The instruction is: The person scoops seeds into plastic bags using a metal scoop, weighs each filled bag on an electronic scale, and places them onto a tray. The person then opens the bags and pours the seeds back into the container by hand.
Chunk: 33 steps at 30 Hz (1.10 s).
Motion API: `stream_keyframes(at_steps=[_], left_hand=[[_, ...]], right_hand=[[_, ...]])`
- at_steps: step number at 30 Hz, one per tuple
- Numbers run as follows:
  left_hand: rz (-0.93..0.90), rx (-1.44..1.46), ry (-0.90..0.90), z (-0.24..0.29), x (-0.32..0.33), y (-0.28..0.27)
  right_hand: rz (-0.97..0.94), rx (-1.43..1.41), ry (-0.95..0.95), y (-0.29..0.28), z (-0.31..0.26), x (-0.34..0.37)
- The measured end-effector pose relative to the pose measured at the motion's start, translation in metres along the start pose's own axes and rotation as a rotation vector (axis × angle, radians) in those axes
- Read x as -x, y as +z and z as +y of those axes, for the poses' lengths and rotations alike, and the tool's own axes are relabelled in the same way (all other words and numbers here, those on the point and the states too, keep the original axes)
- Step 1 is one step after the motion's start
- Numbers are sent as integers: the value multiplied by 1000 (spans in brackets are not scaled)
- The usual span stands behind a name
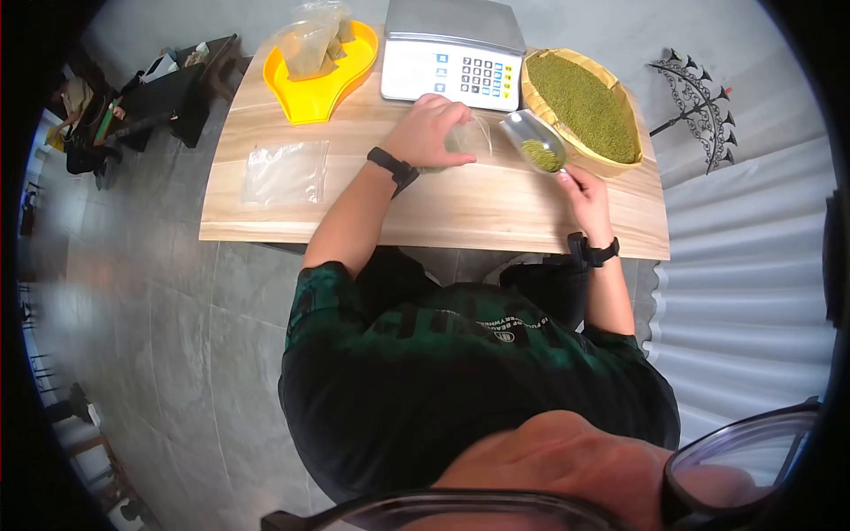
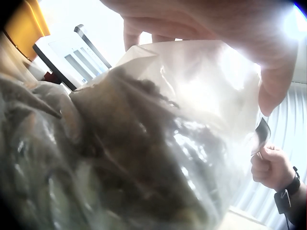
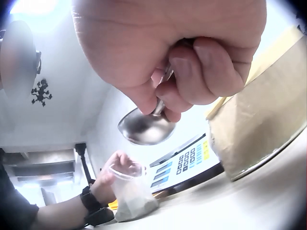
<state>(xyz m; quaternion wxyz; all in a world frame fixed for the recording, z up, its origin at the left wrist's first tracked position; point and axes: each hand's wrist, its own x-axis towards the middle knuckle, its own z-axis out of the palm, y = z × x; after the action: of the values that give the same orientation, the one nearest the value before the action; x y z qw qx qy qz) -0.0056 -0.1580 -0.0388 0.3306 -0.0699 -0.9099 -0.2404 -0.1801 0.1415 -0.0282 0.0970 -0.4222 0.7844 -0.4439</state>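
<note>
My left hand (image 1: 429,131) holds a clear plastic bag (image 1: 474,137) upright on the table, its thumb and fingers spread round the bag's mouth. In the left wrist view the bag (image 2: 144,143) has dark contents low down, blurred behind the creased film. My right hand (image 1: 589,202) grips the handle of a metal scoop (image 1: 556,135) with small green beans (image 1: 540,155) in it. The scoop is to the right of the bag, close by the bean container's near edge. From the right wrist the scoop's underside (image 3: 146,128) shows above and beyond the bag's open mouth.
A white scale (image 1: 425,71) with a keypad stands behind the bag. Right of it is a paper-lined container (image 1: 611,159) full of green beans (image 1: 584,102). A yellow tray (image 1: 310,111) holding plastic bags (image 1: 310,44) sits back left. A flat clear bag (image 1: 283,173) lies on the table's left.
</note>
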Motion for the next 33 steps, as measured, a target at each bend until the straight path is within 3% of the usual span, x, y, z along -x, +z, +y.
stream_keyframes(at_steps=[5,7,11,13,14,20,23,27,31,33], left_hand=[[-12,-3,-5,5,0,-1],[-18,-10,-14,5,1,-2],[-14,-39,13,4,2,-5],[-4,-59,52,4,2,-2],[-45,-58,80,4,1,0],[-44,-86,148,6,0,3],[7,-106,183,5,0,4],[-17,-85,131,7,1,-2],[67,-80,98,1,3,-4],[36,-116,69,-2,3,-5]], right_hand=[[-172,25,-64,25,-37,-11],[-232,324,-126,23,-54,-20],[-323,522,-212,14,-89,-43],[-390,671,-476,9,-98,-57],[-400,725,-519,9,-105,-60],[-539,1070,-614,15,-146,-67],[-479,1132,-649,21,-147,-60],[-438,1076,-572,15,-139,-51],[-377,290,-237,-40,-82,-58],[-158,250,-92,-64,-43,-55]])
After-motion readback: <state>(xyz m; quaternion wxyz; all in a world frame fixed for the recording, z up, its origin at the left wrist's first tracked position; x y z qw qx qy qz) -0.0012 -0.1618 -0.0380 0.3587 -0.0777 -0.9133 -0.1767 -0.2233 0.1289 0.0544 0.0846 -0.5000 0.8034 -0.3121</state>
